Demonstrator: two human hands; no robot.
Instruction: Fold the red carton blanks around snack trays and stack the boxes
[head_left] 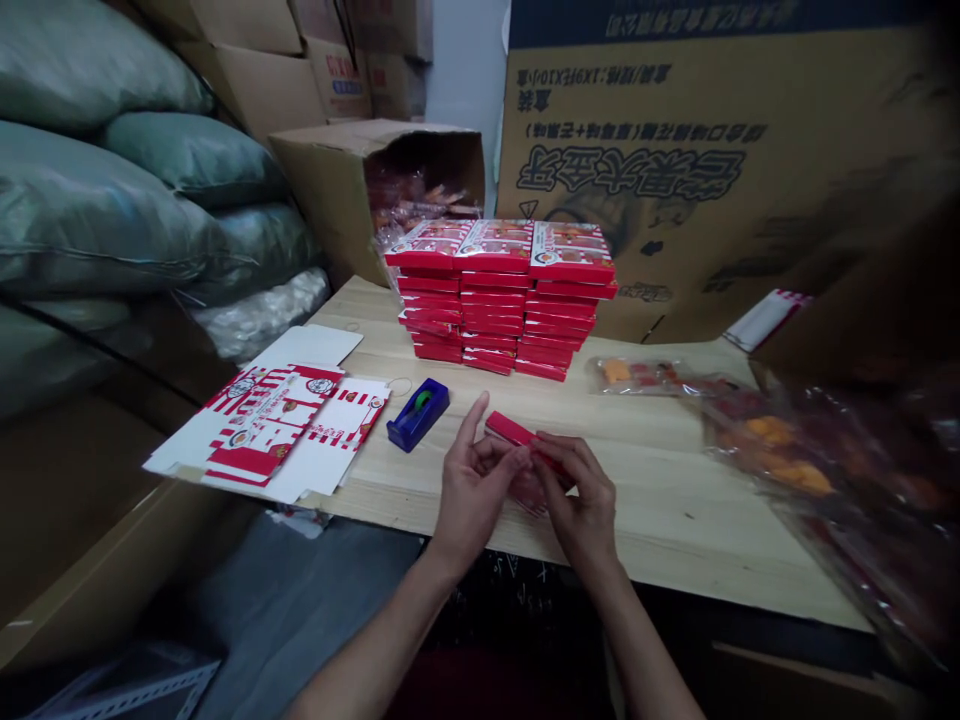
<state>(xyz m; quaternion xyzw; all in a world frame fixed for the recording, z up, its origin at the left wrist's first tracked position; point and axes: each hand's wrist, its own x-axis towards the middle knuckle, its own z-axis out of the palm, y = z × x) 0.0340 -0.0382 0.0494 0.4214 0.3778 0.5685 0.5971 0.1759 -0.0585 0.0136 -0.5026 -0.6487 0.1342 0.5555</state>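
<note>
Near the front edge of the table, a small red box (511, 428) is held between my two hands. My left hand (474, 480) grips its left end, thumb across the near side and index finger raised off it. On the right, my right hand (576, 490) pinches the box's other end, with fingertips close to my left thumb. The fingers partly cover the box, so its flaps cannot be made out. To the left stands a blue tape dispenser (420, 415) with a green roll. Behind my hands rise stacks of red packed boxes (495, 300).
Flat printed cartons (300, 430) lie on the table's left side. Clear bags of orange and red pieces (780, 450) spread over the right. An open cardboard box (322, 190) of wrapped items stands behind, beside a large carton (645, 130). Green sacks (97, 200) pile up left.
</note>
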